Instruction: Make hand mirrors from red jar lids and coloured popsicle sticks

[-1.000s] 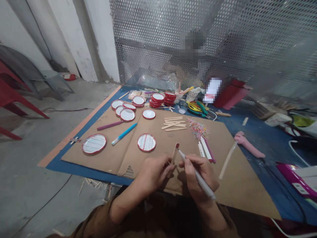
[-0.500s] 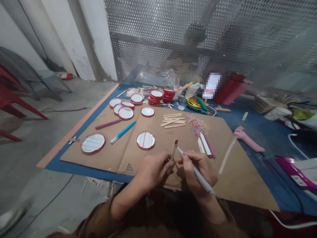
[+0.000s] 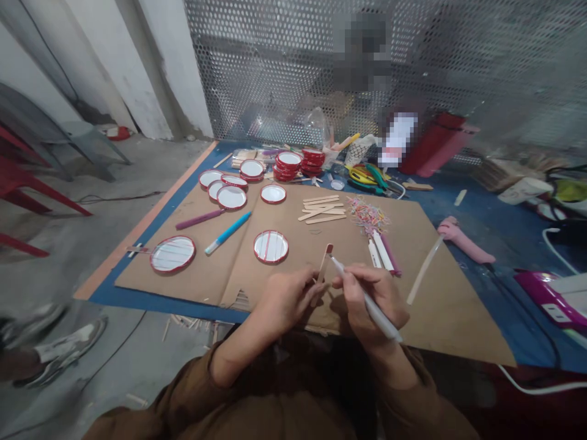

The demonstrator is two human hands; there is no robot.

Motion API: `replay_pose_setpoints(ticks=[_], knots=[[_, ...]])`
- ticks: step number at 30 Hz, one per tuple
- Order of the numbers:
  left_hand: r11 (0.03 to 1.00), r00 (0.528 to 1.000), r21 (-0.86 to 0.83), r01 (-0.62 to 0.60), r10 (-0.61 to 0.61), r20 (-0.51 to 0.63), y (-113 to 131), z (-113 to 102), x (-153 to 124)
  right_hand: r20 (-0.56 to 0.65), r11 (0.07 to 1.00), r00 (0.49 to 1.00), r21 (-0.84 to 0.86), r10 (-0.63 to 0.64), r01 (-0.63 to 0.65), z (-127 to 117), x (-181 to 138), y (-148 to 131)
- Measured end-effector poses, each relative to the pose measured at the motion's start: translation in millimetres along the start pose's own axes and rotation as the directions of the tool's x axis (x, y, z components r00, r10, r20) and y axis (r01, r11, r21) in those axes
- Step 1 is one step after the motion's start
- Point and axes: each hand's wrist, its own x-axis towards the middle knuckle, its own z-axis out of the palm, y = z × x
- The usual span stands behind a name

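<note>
My left hand (image 3: 288,300) pinches a wooden craft stick (image 3: 323,266) that points up and away, its top end coloured red. My right hand (image 3: 373,299) grips a white marker pen (image 3: 367,299) whose tip touches the stick near that red end. Both hands hover over the near edge of a brown cardboard sheet (image 3: 435,318). Just beyond them lies a round red-rimmed lid (image 3: 271,246) with red stripes on its face.
More red-rimmed lids (image 3: 232,197) lie at the back left, one larger lid (image 3: 173,253) to the left. A blue pen (image 3: 228,233), purple pen (image 3: 200,219), plain sticks (image 3: 322,211), coloured bits (image 3: 368,217) and markers (image 3: 382,251) lie on the cardboard. Another person's shoes (image 3: 59,351) show at the lower left floor.
The view has tilted down a little. Another person's shoes have come into sight at the lower left. My hands hold the same grips on stick and pen.
</note>
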Motion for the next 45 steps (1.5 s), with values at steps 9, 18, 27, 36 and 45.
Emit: replay_pose_setpoints(ticks=[9,18,27,36,45], knots=[[0.998,0.999,-0.041,-0.042,0.042,-0.004,-5,2,0,0.007,1.0,1.0,0.002,-0.015,0.015,1,1,-1],[0.998,0.999,-0.036,-0.047,0.047,-0.02,-7,3,-1,-0.009,1.0,1.0,-0.021,-0.005,0.005,0,3,-4],[0.999,1.0,-0.038,-0.022,0.022,0.001,-5,3,1,-0.003,0.999,1.0,-0.032,0.022,-0.022,1,0,-2],[1.0,0.999,-0.009,0.023,-0.023,0.041,2,-3,3,0.031,0.999,0.999,-0.042,0.023,-0.021,1,3,-4],[0.997,0.998,-0.025,0.068,-0.068,0.003,-3,-3,16,-0.019,0.999,0.999,-0.018,0.038,-0.038,2,-2,1]])
